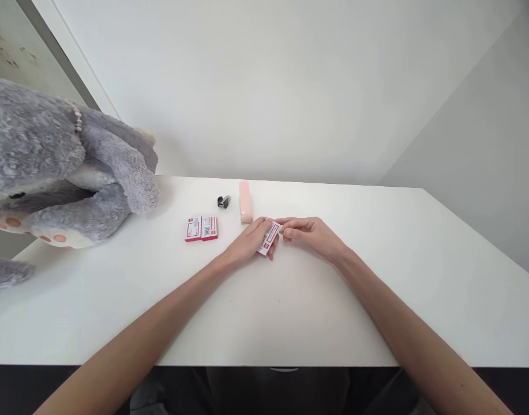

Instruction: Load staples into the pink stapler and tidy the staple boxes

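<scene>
My left hand [250, 239] is closed around a small red-and-white staple box [270, 237], its printed face turned up and tilted. At the box's upper right end, my right hand [310, 233] has its thumb and fingers pinched together on a small greyish piece, too small to make out. Both hands are close together just above the white table. Left of them lie two similar staple boxes [194, 229] [209, 227], side by side and touching. Behind my left hand is a pink stapler [246, 202], with a black staple remover [223, 202] beside it.
A large grey plush toy [112, 155] with a bead bracelet takes up the left end of the white table [376, 276]. A white wall [290, 86] rises behind the table. The table's front edge runs close to my lap.
</scene>
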Tool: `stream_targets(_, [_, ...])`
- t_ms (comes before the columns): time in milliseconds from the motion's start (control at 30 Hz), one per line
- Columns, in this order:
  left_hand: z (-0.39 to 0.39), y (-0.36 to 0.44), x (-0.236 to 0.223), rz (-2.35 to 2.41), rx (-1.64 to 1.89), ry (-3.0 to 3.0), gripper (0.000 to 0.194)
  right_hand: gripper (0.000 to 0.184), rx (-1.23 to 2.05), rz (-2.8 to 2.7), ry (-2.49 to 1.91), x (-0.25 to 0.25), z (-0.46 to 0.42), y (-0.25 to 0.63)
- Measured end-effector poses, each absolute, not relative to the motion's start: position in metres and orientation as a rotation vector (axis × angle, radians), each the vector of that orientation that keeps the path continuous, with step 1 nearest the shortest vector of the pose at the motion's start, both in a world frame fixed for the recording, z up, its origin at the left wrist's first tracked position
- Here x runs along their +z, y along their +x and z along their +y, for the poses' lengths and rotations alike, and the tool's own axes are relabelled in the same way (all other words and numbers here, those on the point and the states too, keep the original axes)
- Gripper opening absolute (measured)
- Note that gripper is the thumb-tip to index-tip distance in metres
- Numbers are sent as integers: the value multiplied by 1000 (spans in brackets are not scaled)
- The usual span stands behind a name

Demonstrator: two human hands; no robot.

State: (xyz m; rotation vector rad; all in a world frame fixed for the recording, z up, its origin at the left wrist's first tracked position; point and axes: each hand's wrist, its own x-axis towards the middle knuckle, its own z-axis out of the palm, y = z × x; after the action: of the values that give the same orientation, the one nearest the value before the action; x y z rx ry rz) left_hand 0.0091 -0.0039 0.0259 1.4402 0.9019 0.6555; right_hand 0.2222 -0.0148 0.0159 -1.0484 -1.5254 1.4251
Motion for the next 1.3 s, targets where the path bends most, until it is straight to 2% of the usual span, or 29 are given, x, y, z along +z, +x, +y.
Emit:
stream_targets(267, [-3, 8, 22, 896, 593, 1484, 39, 22, 1483, -1668, -920, 23, -20, 218])
stream_targets(400, [-2, 9, 23, 890, 596, 1386, 40, 25, 1414, -1602, -962, 18, -18, 217])
stream_targets(533, [0, 11, 24, 708, 637, 1178, 46, 28, 1381, -1522, -979, 14, -15, 219])
stream_targets(700, [-2, 10, 34, 489, 623, 1096, 39, 30, 1446, -1450, -914, 12, -13, 224])
stream_targets(1000, [-5, 8, 39, 714, 672, 1085, 46, 35, 1399, -1390, -998, 13, -13, 223])
stream_targets(1133, [-1, 6, 31, 867, 715, 1085, 38, 33, 1388, -1310, -997, 7, -8, 226])
stream_targets(1300, [4, 6, 19, 784, 784, 1028, 30, 30, 1316, -1279, -1022, 3, -6, 225])
